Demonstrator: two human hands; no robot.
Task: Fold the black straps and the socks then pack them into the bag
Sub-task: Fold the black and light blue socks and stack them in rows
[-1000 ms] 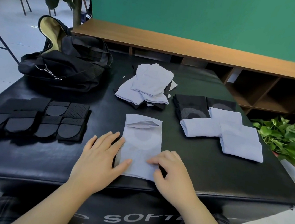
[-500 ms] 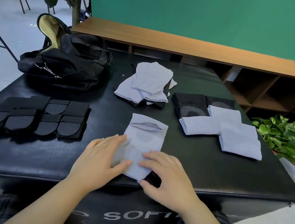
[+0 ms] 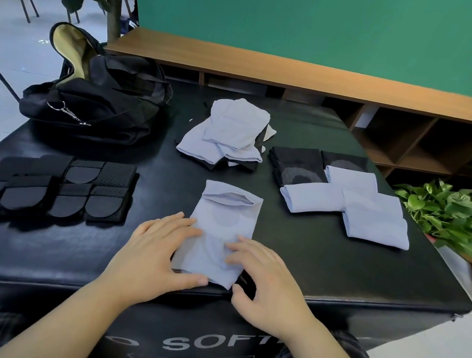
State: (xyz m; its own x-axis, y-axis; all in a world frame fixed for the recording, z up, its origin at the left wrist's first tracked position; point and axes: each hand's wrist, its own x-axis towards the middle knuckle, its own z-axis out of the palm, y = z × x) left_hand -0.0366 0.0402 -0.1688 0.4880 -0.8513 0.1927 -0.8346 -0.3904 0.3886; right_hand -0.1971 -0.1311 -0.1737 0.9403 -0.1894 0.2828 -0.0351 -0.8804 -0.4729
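Observation:
A light blue sock [image 3: 224, 225] lies flat on the black padded table [image 3: 307, 265], its open cuff pointing away from me. My left hand [image 3: 151, 254] and my right hand [image 3: 269, 284] pinch its near end, fingers on top and thumbs at the near edge. Folded black straps [image 3: 49, 188] lie in a row at the left. The black bag [image 3: 98, 105] sits open at the far left. A loose pile of socks [image 3: 228, 136] lies at the middle back. Folded light blue socks [image 3: 370, 216] and folded black socks [image 3: 298, 168] lie at the right.
A low wooden shelf [image 3: 412, 135] runs behind the table under a green wall. A potted plant [image 3: 450, 214] stands off the table's right edge. The table's near edge is just below my hands.
The sock's near end has been drawn together and shifted left, so the sock now lies slanted. Both hands have moved closer together on that end, thumbs tucked at its edge.

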